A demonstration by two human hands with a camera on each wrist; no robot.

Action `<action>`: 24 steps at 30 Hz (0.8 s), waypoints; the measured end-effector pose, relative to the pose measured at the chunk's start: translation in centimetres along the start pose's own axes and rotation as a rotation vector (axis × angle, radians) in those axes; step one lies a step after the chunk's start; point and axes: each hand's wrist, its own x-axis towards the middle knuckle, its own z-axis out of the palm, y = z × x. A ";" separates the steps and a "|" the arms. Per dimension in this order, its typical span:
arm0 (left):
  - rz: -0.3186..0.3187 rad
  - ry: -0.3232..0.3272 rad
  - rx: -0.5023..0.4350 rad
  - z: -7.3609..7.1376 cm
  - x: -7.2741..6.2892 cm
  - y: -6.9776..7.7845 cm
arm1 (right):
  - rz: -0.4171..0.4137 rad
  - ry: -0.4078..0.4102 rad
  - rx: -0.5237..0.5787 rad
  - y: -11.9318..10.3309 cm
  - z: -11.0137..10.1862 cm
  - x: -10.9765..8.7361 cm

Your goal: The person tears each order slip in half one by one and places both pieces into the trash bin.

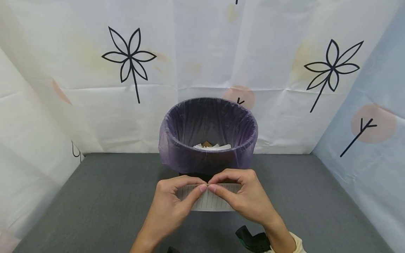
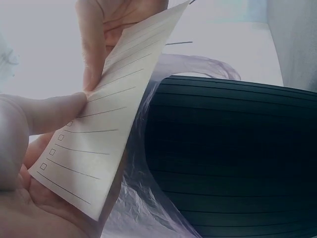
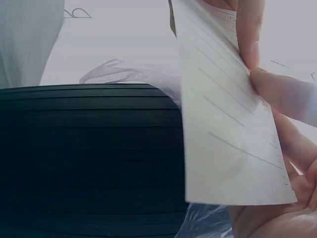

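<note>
Both hands pinch one lined sheet of paper [image 1: 211, 202] with small printed checkboxes along one edge. Thumb and index finger of the left hand [image 1: 174, 200] hold the top edge near its middle, and the right hand [image 1: 245, 195] pinches right beside it, thumb tips nearly touching. In the left wrist view the paper [image 2: 94, 134] slants across the palm; in the right wrist view the sheet [image 3: 228, 124] hangs down, its lower part loose. Just behind the hands stands a dark trash bin lined with a purple bag [image 1: 209, 158], with paper scraps [image 1: 213, 147] inside.
The bin stands on a grey tabletop [image 1: 104, 196], against a white cloth backdrop [image 1: 199, 52] with flower drawings. A black strap [image 1: 253, 240] lies near the right wrist. A thin dark cord [image 1: 76, 151] hangs at the left.
</note>
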 end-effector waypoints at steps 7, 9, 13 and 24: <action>-0.004 -0.001 0.013 0.2 -0.1 -0.1 | -0.058 0.008 -0.045 0.2 0.1 0.1; -0.028 -0.005 0.005 0.1 -0.1 -0.2 | -0.098 0.016 -0.069 0.3 0.2 0.1; -0.088 -0.020 -0.037 0.0 -0.1 -0.1 | -0.170 0.040 -0.107 0.4 0.4 0.2; -0.327 -0.020 -0.209 -0.7 0.3 0.4 | -0.271 0.114 -0.087 0.3 0.9 0.5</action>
